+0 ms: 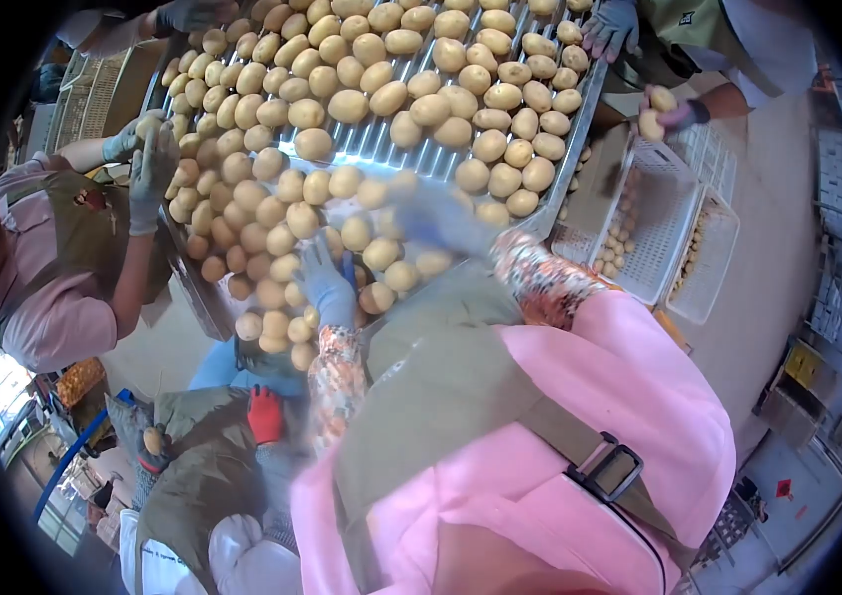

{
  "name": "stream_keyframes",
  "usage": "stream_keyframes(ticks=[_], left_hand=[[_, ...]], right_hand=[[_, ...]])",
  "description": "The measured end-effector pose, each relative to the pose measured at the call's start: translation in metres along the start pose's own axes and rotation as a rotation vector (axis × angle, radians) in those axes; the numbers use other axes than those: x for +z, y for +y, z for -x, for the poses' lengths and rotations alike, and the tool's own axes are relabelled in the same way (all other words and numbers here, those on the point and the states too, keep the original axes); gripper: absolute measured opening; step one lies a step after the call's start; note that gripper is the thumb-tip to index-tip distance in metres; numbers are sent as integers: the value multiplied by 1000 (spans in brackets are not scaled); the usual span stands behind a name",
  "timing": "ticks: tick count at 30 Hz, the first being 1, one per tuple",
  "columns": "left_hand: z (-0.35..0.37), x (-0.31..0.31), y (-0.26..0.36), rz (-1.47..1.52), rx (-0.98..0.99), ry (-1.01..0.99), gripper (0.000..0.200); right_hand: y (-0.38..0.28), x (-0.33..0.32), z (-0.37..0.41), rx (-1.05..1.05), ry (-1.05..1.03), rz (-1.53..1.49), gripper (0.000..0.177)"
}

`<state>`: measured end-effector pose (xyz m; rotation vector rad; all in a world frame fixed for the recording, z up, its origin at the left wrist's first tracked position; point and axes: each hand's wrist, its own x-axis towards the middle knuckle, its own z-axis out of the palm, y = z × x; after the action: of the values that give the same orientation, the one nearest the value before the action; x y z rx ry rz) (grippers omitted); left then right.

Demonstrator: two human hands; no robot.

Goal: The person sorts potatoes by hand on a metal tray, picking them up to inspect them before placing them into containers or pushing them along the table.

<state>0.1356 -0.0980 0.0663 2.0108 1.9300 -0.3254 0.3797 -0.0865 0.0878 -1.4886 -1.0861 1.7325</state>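
Many pale yellow potatoes point(347, 106) cover a metal roller conveyor point(360, 145) and the smooth chute at its near end. My left hand point(325, 283), in a light blue-grey glove, reaches in among the potatoes at the near end, its fingers stretched out and touching some of them. Over the chute's right part, my right hand point(441, 220) is smeared by motion, also gloved. Its fingers cannot be made out, nor whether it holds a potato. Patterned sleeve covers point(550, 278) sit on both my forearms.
White plastic crates point(664, 248) with potatoes stand right of the conveyor. A co-worker at left has gloved hands point(151, 164) by the potatoes. Top right, another person's hand point(681, 114) holds potatoes. Someone with a red glove point(264, 415) is close at lower left.
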Motion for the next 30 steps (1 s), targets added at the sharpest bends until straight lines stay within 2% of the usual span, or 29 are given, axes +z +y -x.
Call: stream_keyframes(ticks=[1,2,3,4,6,8,10,12,13,14,16,17,18,20,21,22,24,26,27,28,29,30], left_hand=[[6,5,-4,1,-21,3,59],[14,11,-8,3,-40,8,61],[22,17,-12,5,-56,18,63],[28,23,-15,9,-73,28,65],[38,29,-17,22,-93,46,70],[44,33,-15,44,-100,52,75],[42,32,-11,84,-90,62,80],[50,30,-10,88,-103,63,82],[53,27,-6,98,-121,28,82],[51,23,-2,111,-137,3,83],[42,54,-19,18,-95,88,84],[38,48,-20,15,-102,101,84],[37,40,-21,18,-100,95,83],[39,31,-17,27,-104,60,82],[41,31,-12,39,-111,37,82],[47,38,-11,49,-122,7,81],[50,50,-23,99,-38,97,79],[48,37,-25,125,-78,64,80],[43,43,-40,307,15,206,74],[37,34,-42,336,93,329,69],[35,12,-32,309,195,469,65],[33,-12,-19,256,316,579,61]], right_hand=[[-30,-22,0,90,94,148,36],[-21,-46,-4,-219,332,-432,34],[-35,-94,-11,-102,275,-530,31],[-14,-134,-43,-7,342,-759,32],[-12,-181,-61,-624,1045,763,29],[-9,-227,-76,-700,1225,1027,35],[-11,-252,-79,71,1023,929,44],[-27,-271,-81,332,748,1178,53],[-23,-289,-89,335,616,1183,56],[-18,-304,-94,269,601,1219,61],[43,-374,-136,-51,414,1035,64],[64,-393,-162,51,303,893,69],[11,-345,-106,-81,253,890,69],[36,-355,-117,-197,235,689,68],[46,-355,-115,-319,294,656,66],[48,-354,-109,-274,411,775,62],[48,-349,-101,-411,516,793,56],[13,-305,-66,-364,592,313,51],[-1,-284,-49,-509,545,42,48],[-28,-250,-9,-538,540,5,49],[-26,-233,19,-531,567,8,49],[-22,-216,45,-628,523,-157,48]])
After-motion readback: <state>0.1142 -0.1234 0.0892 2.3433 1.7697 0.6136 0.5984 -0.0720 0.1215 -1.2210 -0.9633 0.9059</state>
